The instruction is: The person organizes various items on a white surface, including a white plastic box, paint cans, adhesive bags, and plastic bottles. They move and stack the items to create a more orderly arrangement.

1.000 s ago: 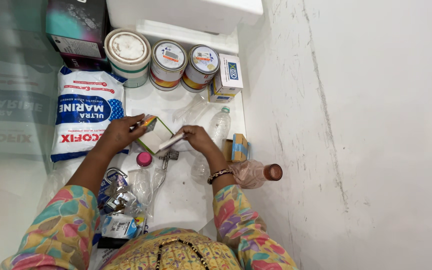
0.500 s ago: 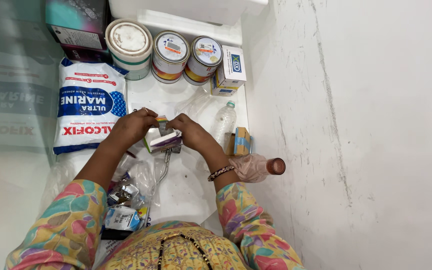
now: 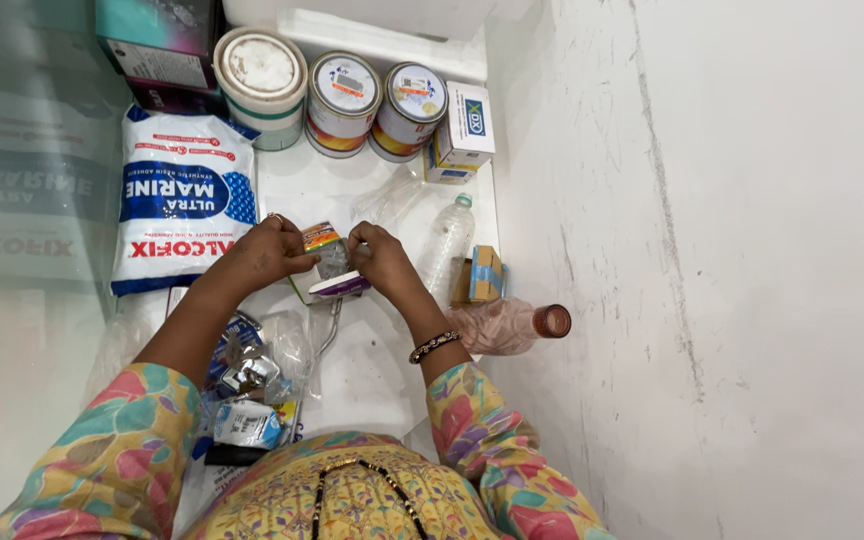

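Note:
My left hand (image 3: 267, 252) and my right hand (image 3: 382, 258) are together over the middle of a white shelf (image 3: 372, 360). Both grip a small colourful packet (image 3: 324, 258) with a clear plastic front, held between them. My left fingers pinch its upper left edge. My right fingers hold its lower right side, near a purple and white strip. A thin metal piece (image 3: 330, 325) lies on the shelf just below the packet.
A blue and white sack (image 3: 184, 205) lies at the left. Three tins (image 3: 342, 100) and a small white box (image 3: 464, 125) stand at the back. A clear plastic bottle (image 3: 449, 240), a small cardboard box (image 3: 480, 275) and a pinkish bottle (image 3: 507, 325) lie right of my hands. Plastic bags of hardware (image 3: 252, 370) sit near me.
My hands came together from slightly apart and now both hold the packet, raised a little above the shelf. The view shifted down slightly.

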